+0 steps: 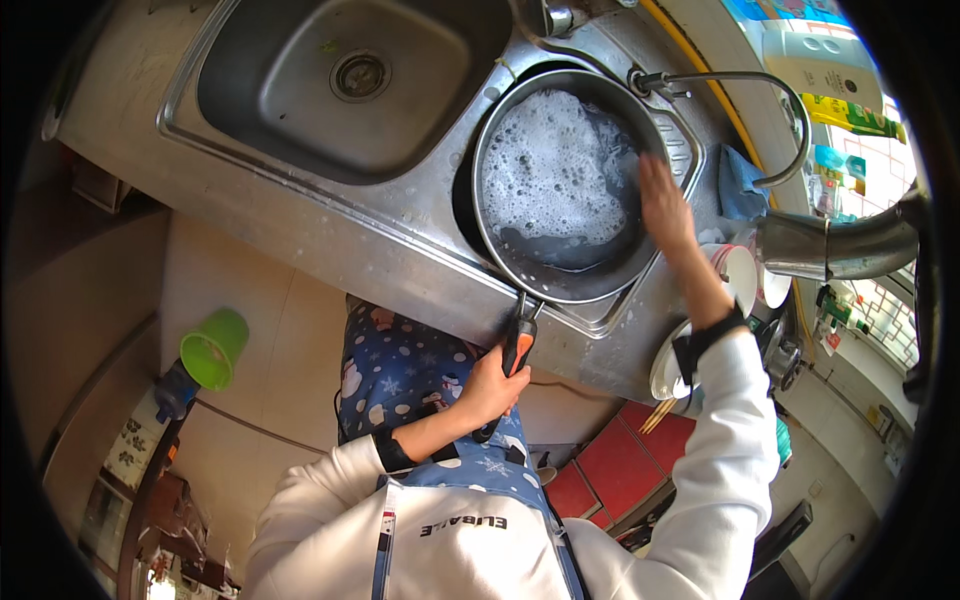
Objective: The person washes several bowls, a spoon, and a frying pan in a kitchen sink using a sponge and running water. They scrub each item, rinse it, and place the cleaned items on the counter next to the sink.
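A dark frying pan (570, 288) rests over the right basin of the steel sink, holding water and white soap suds (551, 169). Its black handle with an orange inlay (519, 341) points towards me past the counter's front edge. My left hand (491, 386) is wrapped around that handle. At the pan's right side, my right hand (666, 206) reaches over the rim with its fingertips by the inner wall. This hand is blurred, and whether anything lies under its fingers is hidden.
To the left is a steel sink basin (420, 97) with a drain. A curved thin faucet (750, 76) rises at the right, near a blue cloth (741, 184). Bowls (739, 274) and a plate (667, 364) stand beside my right forearm. A green bin (215, 349) is on the floor.
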`<move>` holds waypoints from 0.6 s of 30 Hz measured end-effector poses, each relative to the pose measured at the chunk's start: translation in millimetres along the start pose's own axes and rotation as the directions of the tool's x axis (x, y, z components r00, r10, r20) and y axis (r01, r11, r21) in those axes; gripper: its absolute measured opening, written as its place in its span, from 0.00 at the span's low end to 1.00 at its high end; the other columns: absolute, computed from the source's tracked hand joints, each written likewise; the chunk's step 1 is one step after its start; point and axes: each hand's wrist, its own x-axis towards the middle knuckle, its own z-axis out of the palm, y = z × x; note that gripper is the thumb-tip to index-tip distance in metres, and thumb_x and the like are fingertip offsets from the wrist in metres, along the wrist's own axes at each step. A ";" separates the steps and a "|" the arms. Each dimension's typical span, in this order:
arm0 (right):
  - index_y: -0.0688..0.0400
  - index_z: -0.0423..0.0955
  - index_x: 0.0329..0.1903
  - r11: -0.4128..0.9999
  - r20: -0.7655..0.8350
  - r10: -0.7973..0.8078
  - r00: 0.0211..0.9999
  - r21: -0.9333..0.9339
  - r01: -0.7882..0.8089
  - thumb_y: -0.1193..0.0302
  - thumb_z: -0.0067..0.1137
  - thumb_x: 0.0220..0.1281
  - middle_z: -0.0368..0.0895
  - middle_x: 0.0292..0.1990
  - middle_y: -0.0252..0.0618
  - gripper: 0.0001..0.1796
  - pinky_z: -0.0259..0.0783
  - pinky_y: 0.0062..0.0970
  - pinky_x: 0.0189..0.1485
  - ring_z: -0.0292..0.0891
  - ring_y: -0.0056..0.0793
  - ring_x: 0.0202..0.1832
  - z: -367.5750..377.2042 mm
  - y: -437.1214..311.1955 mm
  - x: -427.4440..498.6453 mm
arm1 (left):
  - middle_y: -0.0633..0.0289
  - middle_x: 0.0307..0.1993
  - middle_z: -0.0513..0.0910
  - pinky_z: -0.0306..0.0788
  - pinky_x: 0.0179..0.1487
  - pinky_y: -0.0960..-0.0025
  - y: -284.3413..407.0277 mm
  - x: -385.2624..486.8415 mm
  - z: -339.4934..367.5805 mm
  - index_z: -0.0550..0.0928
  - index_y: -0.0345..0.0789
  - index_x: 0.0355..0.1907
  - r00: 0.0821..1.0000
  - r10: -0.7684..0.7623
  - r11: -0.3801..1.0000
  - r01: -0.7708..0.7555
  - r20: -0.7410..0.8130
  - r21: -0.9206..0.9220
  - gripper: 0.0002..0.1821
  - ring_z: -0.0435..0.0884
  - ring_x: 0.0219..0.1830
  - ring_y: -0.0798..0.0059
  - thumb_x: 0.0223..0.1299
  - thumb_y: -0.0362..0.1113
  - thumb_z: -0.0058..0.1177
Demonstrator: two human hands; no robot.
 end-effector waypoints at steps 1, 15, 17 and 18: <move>0.66 0.70 0.56 0.998 0.084 0.059 0.995 0.032 -0.061 0.75 0.44 0.55 0.62 0.64 0.44 0.23 0.54 0.30 0.68 0.56 0.36 0.67 -2.5 -15.3 -22.0 | 0.65 0.16 0.72 0.65 0.13 0.73 -0.9 0.7 0.2 0.67 0.33 0.56 1.000 0.017 1.000 -0.017 -0.006 0.005 0.22 0.69 0.11 0.80 0.58 0.31 0.51; 0.55 0.64 0.62 0.973 0.328 0.041 0.944 0.200 -0.112 0.64 0.41 0.62 0.53 0.69 0.41 0.26 0.39 0.37 0.72 0.47 0.34 0.71 -0.2 -47.7 -49.3 | 0.66 0.16 0.70 0.65 0.13 0.74 -2.9 0.4 1.6 0.67 0.30 0.43 0.999 0.040 0.999 -0.040 0.005 -0.025 0.11 0.68 0.12 0.81 0.59 0.29 0.49; 0.58 0.69 0.55 0.910 0.341 0.012 0.940 0.387 -0.152 0.62 0.40 0.63 0.63 0.63 0.49 0.21 0.48 0.41 0.70 0.53 0.41 0.68 -20.8 -78.4 -63.0 | 0.67 0.17 0.68 0.64 0.13 0.75 -1.3 0.9 1.8 0.66 0.31 0.39 1.000 0.024 1.000 -0.024 0.010 -0.007 0.08 0.68 0.12 0.82 0.60 0.28 0.48; 0.59 0.69 0.55 0.869 0.436 -0.025 0.900 0.455 -0.196 0.63 0.40 0.63 0.63 0.62 0.52 0.21 0.51 0.41 0.68 0.53 0.44 0.68 -32.7 -92.4 -60.2 | 0.66 0.17 0.68 0.65 0.13 0.75 -0.5 1.1 2.0 0.65 0.32 0.36 1.000 0.015 1.000 -0.015 0.011 -0.008 0.07 0.68 0.12 0.82 0.60 0.28 0.48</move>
